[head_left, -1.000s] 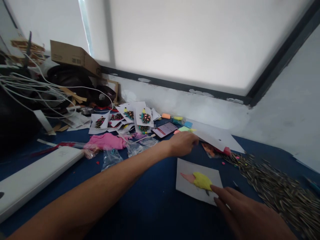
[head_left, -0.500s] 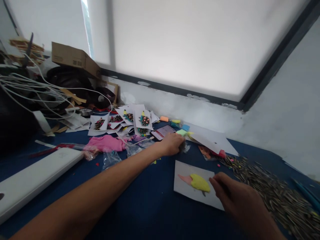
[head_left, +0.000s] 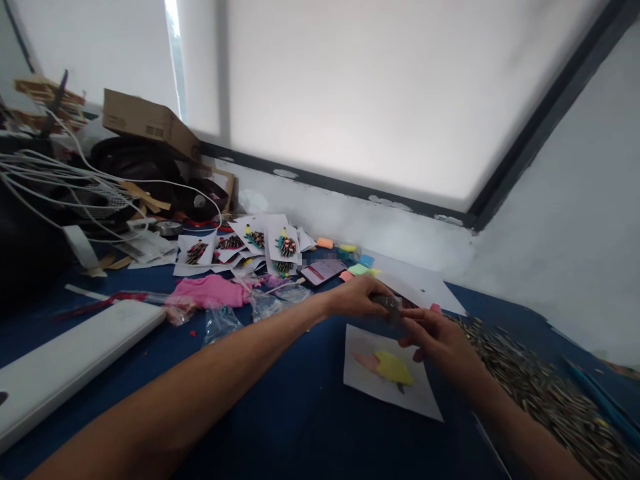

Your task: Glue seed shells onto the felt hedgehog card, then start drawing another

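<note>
In front of me my left hand (head_left: 361, 297) closes on a small clear plastic bag with a dark grey lump (head_left: 389, 305) in it. My right hand (head_left: 436, 340) meets it from the right, its fingertips at the bag's edge and fingers curled; motion blurs them a little. Just below both hands lies a white paper card (head_left: 417, 403) on the blue table (head_left: 295, 407). It bears a flat animal shape, with a yellow clay body (head_left: 395, 369), a pink clay pointed snout (head_left: 367, 361) and a small dark foot.
A large pile of thin, dark stick-like pieces (head_left: 540, 387) spreads on the right. Behind are a phone (head_left: 323, 271), coloured clay blocks (head_left: 325, 243) and white sheets (head_left: 425, 283). Finished-looking spiky animal cards (head_left: 283, 247), pink clay (head_left: 210, 291) and a long white case (head_left: 85, 357) lie left.
My right hand has let go of the card and moved up to my left hand. My left hand has come back rightward from the clay blocks, holding the small bag.
</note>
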Motion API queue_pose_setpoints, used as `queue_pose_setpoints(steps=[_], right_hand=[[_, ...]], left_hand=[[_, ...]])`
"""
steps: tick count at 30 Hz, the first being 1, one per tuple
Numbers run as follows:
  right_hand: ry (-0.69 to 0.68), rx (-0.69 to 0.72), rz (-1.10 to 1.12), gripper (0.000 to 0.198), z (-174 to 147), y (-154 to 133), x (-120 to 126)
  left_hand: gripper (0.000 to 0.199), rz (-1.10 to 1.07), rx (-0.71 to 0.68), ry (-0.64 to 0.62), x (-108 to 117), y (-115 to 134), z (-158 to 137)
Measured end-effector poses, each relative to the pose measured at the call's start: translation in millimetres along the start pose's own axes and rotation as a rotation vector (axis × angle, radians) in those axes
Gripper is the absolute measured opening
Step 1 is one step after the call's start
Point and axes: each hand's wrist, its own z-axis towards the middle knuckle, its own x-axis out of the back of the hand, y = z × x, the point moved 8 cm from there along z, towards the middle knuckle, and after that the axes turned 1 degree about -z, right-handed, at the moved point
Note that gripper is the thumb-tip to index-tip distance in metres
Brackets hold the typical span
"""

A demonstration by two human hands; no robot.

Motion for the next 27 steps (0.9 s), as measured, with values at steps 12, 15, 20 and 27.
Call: queue_pose_setpoints(steps=[12,15,20,27], right_hand=[[-0.053,-0.133,0.137,0.039,-9.6,6.3,-10.6],[-0.067,-0.136,0.137,0.040,-11.1,6.0,-10.6],[-0.070,-0.131,0.150,0.039,-12.7,5.0,-9.6],[-0.058,-0.120,0.067,0.034,-13.3,2.2,-8.2]], left_hand=[[0.023,-0.033,0.083,-0.046,-7.5,1.7,-0.6],[0.026,-0.021,0.099,0.008,-6.3,4.0,-1.1],[0.022,0.022,0.082,0.013,-8.9,6.9,0.2],[0.022,0.062,0.044,0.027,-10.6,8.5,2.1]])
